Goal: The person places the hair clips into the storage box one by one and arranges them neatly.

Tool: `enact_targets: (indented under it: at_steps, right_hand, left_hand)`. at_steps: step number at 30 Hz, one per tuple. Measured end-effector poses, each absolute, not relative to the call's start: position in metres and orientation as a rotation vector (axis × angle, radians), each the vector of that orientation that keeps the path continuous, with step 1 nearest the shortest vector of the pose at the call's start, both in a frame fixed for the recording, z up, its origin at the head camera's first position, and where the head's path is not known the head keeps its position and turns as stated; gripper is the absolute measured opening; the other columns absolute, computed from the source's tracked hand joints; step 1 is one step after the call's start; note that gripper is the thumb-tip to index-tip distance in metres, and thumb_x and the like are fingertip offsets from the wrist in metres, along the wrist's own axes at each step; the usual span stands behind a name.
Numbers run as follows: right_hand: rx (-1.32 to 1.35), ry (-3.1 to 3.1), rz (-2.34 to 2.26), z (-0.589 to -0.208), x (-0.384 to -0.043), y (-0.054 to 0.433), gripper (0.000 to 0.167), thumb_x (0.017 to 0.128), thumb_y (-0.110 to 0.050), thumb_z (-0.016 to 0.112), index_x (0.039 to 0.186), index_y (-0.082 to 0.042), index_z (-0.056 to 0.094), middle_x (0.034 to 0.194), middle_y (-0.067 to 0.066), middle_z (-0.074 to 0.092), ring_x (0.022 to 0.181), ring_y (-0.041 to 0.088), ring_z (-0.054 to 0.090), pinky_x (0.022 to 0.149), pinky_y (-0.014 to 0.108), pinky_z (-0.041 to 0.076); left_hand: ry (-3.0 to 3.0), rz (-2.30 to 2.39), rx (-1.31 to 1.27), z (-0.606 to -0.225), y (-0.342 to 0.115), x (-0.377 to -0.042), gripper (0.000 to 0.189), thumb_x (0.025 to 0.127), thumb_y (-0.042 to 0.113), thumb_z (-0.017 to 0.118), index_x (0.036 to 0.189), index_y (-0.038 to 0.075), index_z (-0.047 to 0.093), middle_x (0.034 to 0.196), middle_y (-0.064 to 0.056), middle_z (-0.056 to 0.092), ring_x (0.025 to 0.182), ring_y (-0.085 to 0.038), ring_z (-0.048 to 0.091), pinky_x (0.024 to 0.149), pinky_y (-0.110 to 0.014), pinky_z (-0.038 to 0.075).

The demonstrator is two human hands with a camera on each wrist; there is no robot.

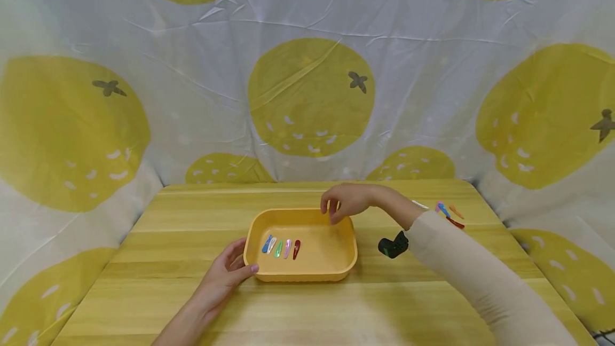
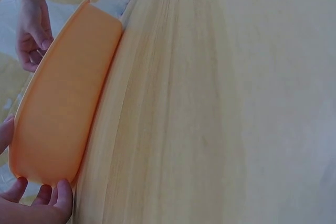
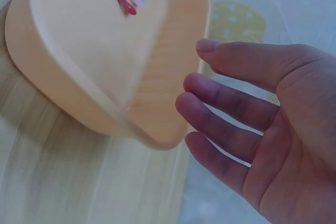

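Note:
My left hand (image 1: pixel 223 271) holds the left end of a yellow plastic tray (image 1: pixel 324 254), its thumb at the rim and its fingers against the outer wall. Inside, toward the left, lie a blue hair clip (image 1: pixel 266 243), a white one (image 1: pixel 272 245), a green one (image 1: pixel 278 249), a pink one (image 1: pixel 288 249) and a red one (image 1: pixel 296 250), side by side. Over the tray's far right corner hovers my right hand (image 1: pixel 348 200), fingers loosely bent. In the right wrist view, nothing shows between its thumb and fingers (image 3: pixel 226 95).
On the wooden table (image 1: pixel 192 218), right of the tray, lie more hair clips: a white one (image 1: pixel 420 204), a blue one (image 1: pixel 443 209) by a pink one, an orange one (image 1: pixel 456 211) and a red one (image 1: pixel 455 222). A dark device (image 1: pixel 394 245) sits by the right sleeve. A fruit-print curtain (image 1: pixel 202 95) hangs behind.

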State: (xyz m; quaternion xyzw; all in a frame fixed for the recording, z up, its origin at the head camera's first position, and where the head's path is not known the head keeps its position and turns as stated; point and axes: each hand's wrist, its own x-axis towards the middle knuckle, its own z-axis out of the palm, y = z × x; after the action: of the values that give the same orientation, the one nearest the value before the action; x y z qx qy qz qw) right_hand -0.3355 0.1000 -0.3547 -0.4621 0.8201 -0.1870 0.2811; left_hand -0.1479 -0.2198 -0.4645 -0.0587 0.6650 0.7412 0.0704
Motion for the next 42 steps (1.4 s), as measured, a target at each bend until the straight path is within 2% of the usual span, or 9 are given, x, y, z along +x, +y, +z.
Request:
enact_targets:
  at_steps: [7, 20, 34, 42]
  right_hand:
    - [-1.257, 2.210, -0.578, -0.360, -0.336, 0.115, 0.025, 0.097, -0.009, 0.073, 0.118, 0.002, 0.066, 0.101, -0.001, 0.070, 0.095, 0.012, 0.068, 0.082, 0.029, 0.055]
    - [-1.204, 2.253, -0.606, -0.361, -0.340, 0.152, 0.022, 0.098, -0.010, 0.072, 0.116, -0.002, 0.066, 0.102, 0.000, 0.069, 0.096, 0.014, 0.067, 0.084, 0.032, 0.056]
    - [-1.007, 2.330, -0.733, -0.378, -0.346, 0.198, 0.017, 0.097, -0.007, 0.071, 0.113, -0.004, 0.066, 0.099, 0.003, 0.070, 0.094, 0.019, 0.068, 0.083, 0.038, 0.056]
    - [-0.860, 2.372, -0.761, -0.383, -0.350, 0.227, 0.021, 0.100, -0.011, 0.069, 0.119, -0.004, 0.064, 0.105, 0.006, 0.069, 0.098, 0.022, 0.067, 0.086, 0.043, 0.055]
  left_hand:
    - [2.007, 2.222, -0.186, -0.464, -0.220, -0.148, 0.076, 0.094, -0.004, 0.072, 0.157, 0.000, 0.031, 0.162, -0.022, 0.030, 0.147, -0.043, 0.031, 0.099, -0.029, 0.049]
    - [2.002, 2.216, -0.194, -0.464, -0.219, -0.147, 0.076, 0.095, -0.003, 0.072, 0.158, 0.000, 0.029, 0.162, -0.022, 0.029, 0.147, -0.041, 0.032, 0.099, -0.029, 0.049]
    - [1.988, 2.230, -0.200, -0.465, -0.219, -0.148, 0.076, 0.094, -0.004, 0.072, 0.158, 0.000, 0.030, 0.162, -0.022, 0.030, 0.148, -0.041, 0.031, 0.098, -0.029, 0.050]
    - [1.999, 2.210, -0.202, -0.464, -0.219, -0.147, 0.076, 0.095, -0.001, 0.072, 0.158, 0.001, 0.030, 0.162, -0.021, 0.030, 0.148, -0.041, 0.030, 0.099, -0.029, 0.049]
